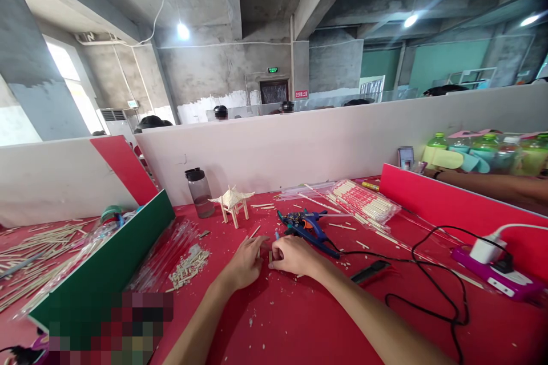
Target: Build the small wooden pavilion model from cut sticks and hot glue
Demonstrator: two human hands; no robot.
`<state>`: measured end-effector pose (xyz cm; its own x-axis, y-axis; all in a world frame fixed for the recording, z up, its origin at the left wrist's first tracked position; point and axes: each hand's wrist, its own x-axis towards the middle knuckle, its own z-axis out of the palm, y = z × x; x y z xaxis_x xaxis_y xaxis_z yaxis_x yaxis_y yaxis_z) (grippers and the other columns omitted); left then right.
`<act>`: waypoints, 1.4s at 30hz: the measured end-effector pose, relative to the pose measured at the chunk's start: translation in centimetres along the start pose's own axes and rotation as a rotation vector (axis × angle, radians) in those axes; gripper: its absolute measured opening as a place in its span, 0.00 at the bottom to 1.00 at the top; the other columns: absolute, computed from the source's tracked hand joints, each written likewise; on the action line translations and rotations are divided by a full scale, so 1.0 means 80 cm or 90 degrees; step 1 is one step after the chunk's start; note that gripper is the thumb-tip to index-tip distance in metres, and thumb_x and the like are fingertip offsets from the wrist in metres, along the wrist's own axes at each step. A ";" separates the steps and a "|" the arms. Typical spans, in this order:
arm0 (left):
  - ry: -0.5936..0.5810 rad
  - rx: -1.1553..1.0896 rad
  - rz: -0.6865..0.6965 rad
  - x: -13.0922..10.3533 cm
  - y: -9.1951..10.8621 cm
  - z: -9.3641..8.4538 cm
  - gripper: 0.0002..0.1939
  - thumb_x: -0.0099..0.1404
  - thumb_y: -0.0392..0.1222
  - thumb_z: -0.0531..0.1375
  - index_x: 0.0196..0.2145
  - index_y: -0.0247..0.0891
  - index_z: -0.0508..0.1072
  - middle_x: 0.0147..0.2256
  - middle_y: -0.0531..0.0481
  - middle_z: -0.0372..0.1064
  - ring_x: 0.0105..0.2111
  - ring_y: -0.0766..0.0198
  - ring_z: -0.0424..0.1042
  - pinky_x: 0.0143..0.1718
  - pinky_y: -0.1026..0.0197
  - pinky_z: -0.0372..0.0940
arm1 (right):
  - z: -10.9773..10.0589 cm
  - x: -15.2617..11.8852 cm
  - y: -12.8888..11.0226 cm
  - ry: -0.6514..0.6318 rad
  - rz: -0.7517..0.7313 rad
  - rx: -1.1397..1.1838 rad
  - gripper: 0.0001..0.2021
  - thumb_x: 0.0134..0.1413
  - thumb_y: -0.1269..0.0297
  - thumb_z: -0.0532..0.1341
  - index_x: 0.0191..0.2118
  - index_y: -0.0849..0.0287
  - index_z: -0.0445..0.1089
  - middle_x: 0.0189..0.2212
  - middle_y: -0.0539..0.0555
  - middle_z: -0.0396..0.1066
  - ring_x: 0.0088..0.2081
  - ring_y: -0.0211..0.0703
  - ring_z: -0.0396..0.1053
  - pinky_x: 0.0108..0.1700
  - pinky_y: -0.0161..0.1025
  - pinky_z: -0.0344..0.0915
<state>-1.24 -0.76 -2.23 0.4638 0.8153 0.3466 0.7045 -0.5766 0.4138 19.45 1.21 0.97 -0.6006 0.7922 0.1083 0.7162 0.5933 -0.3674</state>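
My right hand (294, 255) is closed, thumb and forefinger pinching a short wooden stick (270, 256) just above the red tabletop (274, 313). Close on the other side of that stick, my left hand (246, 261) has its fingers loosely curved and apart. Whether its fingertips touch the stick is hard to see. Beyond both hands stands a small pavilion model (233, 205) made of pale sticks, with a peaked roof and legs. A blue glue gun (314, 229) with a black cable lies just past my right hand, among other small tools partly hidden together.
Cut stick pieces (188, 268) lie in a heap on the left, near a green divider (111, 262). A dark-lidded bottle (199, 193) stands behind. Packed sticks (363, 199), a black-handled cutter (370, 271) and a purple power strip (499, 276) are rightward. Another person's arm (488, 185) shows beyond the red divider.
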 end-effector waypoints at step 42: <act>-0.124 0.054 -0.137 -0.026 0.003 -0.054 0.34 0.60 0.43 0.61 0.63 0.40 0.60 0.59 0.38 0.65 0.59 0.45 0.64 0.61 0.44 0.58 | -0.017 -0.002 0.012 0.064 -0.030 0.023 0.03 0.55 0.62 0.64 0.32 0.55 0.72 0.27 0.48 0.74 0.28 0.38 0.68 0.30 0.33 0.51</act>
<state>-4.37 -2.79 0.77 0.3881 0.9175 0.0869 0.8364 -0.3902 0.3849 20.72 1.87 1.88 -0.5938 0.7747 0.2174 0.6734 0.6264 -0.3926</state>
